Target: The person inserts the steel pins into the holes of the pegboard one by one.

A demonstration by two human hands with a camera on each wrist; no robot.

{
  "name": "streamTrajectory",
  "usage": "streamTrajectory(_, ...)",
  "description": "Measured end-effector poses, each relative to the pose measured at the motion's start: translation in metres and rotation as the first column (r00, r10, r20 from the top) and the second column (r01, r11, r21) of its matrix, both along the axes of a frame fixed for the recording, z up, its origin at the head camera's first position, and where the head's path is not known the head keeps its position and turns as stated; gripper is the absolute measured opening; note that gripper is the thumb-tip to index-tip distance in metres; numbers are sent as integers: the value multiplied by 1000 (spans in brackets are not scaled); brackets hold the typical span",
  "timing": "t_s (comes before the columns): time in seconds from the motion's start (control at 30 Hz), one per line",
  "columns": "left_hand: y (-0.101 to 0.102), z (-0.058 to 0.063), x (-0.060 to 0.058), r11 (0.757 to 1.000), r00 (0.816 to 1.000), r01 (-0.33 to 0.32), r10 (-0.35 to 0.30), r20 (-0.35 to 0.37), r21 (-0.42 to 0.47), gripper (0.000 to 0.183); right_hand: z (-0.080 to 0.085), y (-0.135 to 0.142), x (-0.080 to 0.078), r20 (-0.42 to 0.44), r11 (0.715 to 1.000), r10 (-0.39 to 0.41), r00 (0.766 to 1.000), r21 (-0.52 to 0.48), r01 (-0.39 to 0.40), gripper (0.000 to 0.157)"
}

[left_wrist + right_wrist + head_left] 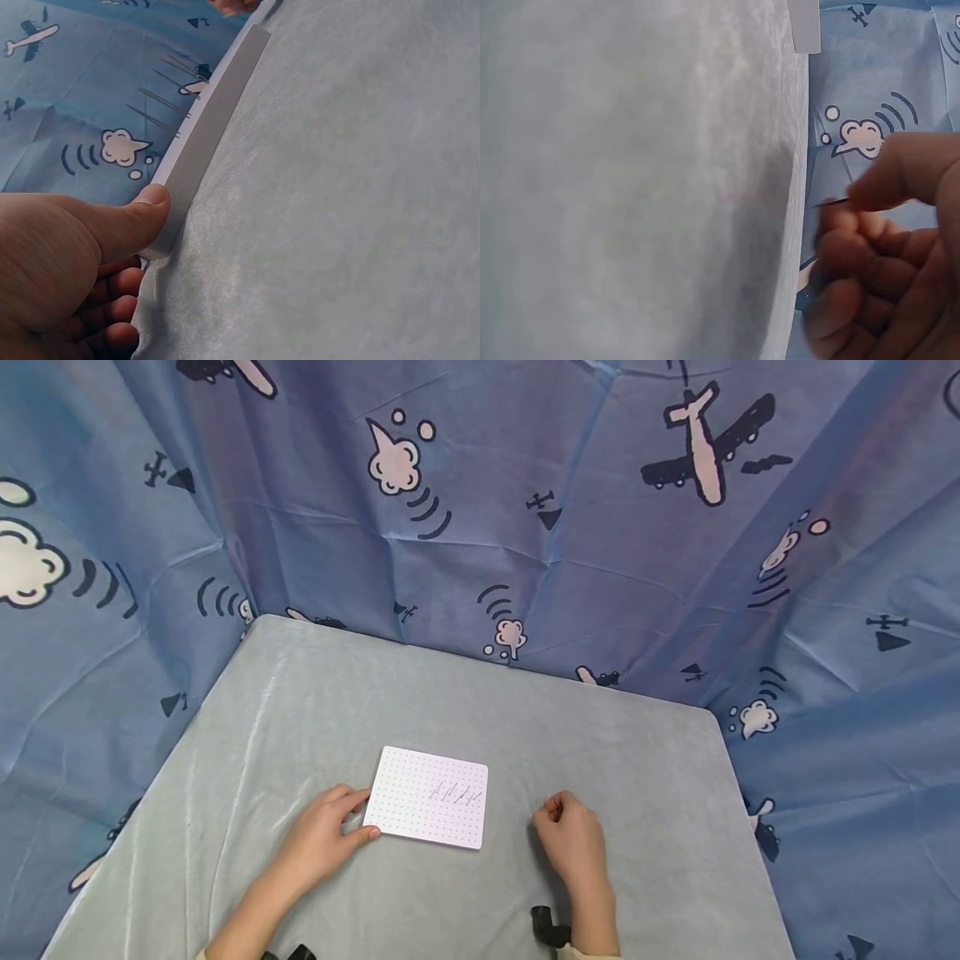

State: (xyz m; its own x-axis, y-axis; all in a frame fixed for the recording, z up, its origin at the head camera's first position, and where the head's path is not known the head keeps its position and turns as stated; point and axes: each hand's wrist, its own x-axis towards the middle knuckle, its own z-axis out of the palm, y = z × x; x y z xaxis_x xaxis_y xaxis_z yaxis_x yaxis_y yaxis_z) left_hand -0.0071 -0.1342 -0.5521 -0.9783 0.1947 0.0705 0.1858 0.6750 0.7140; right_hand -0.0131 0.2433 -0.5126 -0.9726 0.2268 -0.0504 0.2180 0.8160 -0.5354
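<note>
A white board (408, 806) with a grid of small dots lies on the table. Several thin needle-like pins (456, 793) stand in its right half; in the left wrist view these pins (159, 109) rise from the board's top. My left hand (318, 839) holds the board's left end, thumb at the near left corner and index finger on the left edge. To the right of the board and apart from it, my right hand (573, 842) pinches a thin dark pin (831, 203) between thumb and index finger, its other fingers curled. Most of that pin is hidden by the fingers.
A grey cloth covers the table (645, 760). Behind and on both sides hangs a blue curtain (465, 552) printed with planes and clouds. Black wrist mounts (550, 928) show near both wrists at the bottom of the head view.
</note>
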Motion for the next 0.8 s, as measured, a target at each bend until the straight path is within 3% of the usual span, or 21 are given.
streamTrajectory(0.13, -1, 0, -1, 1000, 1000, -2, 2, -10, 5, 56, 5, -2, 0, -53, 998, -30, 998, -65, 27, 3)
streamTrajectory(0.33, -1, 0, 0, 1000, 1000, 1, -1, -28, 11, 57, 16, -9, 1, -86, 985, -49, 995, -166, 34, 15)
streamTrajectory(0.8, -1, -2, -1, 1000, 1000, 0, 0, -4, 13, 50, 27, -37, -1, -263, 954, 66, 962, -267, -138, 24)
